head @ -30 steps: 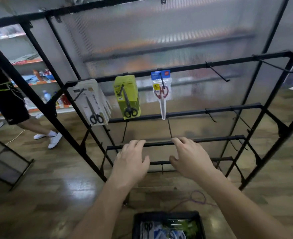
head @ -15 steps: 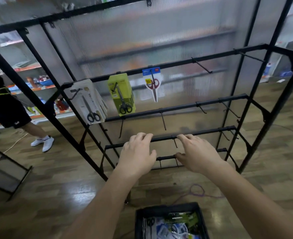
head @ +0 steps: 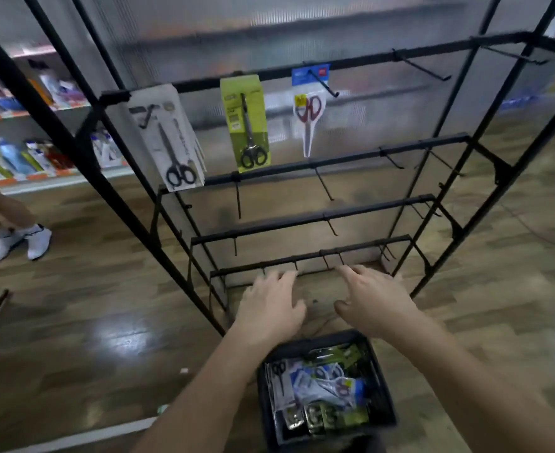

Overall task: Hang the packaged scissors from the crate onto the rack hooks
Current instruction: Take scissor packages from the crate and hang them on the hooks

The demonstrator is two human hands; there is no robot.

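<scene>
A black crate [head: 382, 384] on the floor at the bottom holds several packaged scissors [head: 321, 384]. Above it stands a black rack [head: 335, 161] with rows of hooks. On its top row hang a white pack [head: 168, 138], a green pack [head: 246, 122] and a clear pack with red-handled scissors [head: 308, 109]. My left hand [head: 269, 308] and my right hand [head: 374, 302] hover side by side in front of the rack's lowest bar and above the crate, fingers spread, holding nothing.
Bare hooks [head: 419, 67] stick out at the right of the top bar and along the lower bars. A person's legs in white shoes [head: 18, 243] stand at the left. Store shelves [head: 40, 152] sit behind. The floor is glossy wood.
Both hands have dropped from the middle bars to the lowest bar. The view has tilted down, so more of the crate shows.
</scene>
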